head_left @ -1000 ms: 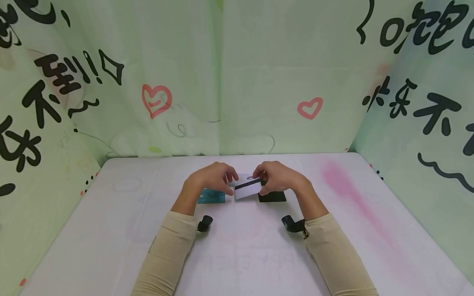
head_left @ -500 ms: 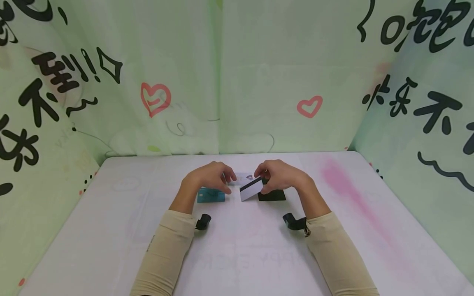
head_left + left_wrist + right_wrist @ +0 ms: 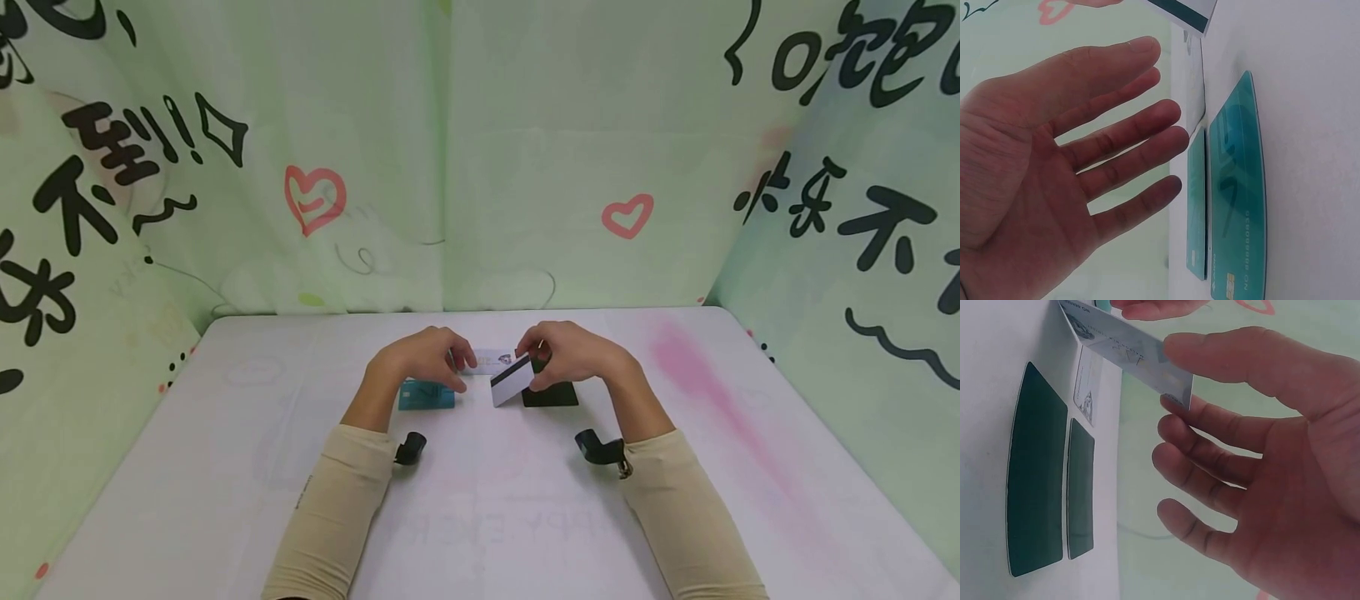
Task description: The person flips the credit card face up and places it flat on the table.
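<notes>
My right hand [image 3: 573, 354] pinches a white card [image 3: 510, 382] with a black stripe by its edge, thumb against index finger. The card stands tilted, its lower corner close over the table, and its printed face [image 3: 1125, 350] shows in the right wrist view. My left hand [image 3: 429, 358] holds nothing; its fingers [image 3: 1129, 162] are spread and loosely bent beside two teal cards, the near one [image 3: 1235, 200] and the far one [image 3: 1196, 206]. Between the hands another white card [image 3: 492, 361] lies flat. Below my right hand lie two dark green cards, one near [image 3: 1035, 481] and one far [image 3: 1080, 487].
The white-covered table [image 3: 480, 517] carries a pink smear [image 3: 727, 392] on the right. Green cloth walls [image 3: 487, 167] with black writing and red hearts enclose it at the back and sides. A black camera mount [image 3: 600, 450] sticks out from each wrist.
The striped card has shifted right with my right hand and tilted more steeply. My left hand has drawn slightly left, away from it, uncovering more of the flat white card behind.
</notes>
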Available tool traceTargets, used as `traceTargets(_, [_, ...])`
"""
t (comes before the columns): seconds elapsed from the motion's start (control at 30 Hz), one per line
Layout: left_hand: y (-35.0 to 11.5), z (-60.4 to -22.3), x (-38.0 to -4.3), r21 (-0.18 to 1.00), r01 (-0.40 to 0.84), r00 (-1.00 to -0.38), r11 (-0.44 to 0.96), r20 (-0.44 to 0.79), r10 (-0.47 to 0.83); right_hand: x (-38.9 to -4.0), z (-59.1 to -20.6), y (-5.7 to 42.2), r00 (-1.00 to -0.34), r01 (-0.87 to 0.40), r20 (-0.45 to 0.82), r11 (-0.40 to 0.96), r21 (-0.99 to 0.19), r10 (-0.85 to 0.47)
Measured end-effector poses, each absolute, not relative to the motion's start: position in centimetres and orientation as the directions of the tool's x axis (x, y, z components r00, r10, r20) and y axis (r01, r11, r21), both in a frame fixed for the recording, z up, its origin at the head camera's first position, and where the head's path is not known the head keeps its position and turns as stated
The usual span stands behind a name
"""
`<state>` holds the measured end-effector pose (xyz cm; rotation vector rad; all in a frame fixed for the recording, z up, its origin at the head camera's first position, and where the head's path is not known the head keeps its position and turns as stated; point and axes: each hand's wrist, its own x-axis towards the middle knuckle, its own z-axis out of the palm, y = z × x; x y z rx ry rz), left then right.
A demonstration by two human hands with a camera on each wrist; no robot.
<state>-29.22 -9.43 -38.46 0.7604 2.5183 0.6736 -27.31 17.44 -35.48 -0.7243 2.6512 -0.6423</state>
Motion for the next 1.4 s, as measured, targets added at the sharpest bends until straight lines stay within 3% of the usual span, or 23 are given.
traceTargets(0.57, [-9.3,-38.38,-29.15,0.554,0.378,-0.769,0.741,-0.258,0.585,-27.44,-35.32,17.73,-0.814,-0.398,-0.138,0.714,-0.576,-0.564])
traceTargets(1.4, [-9.25,-38.55,-29.14,0.542,0.379,-0.777,0.75,-0.253,0.576,-27.42,-35.37,17.26,-0.813,-0.417,-0.114,0.707,-0.571,-0.572])
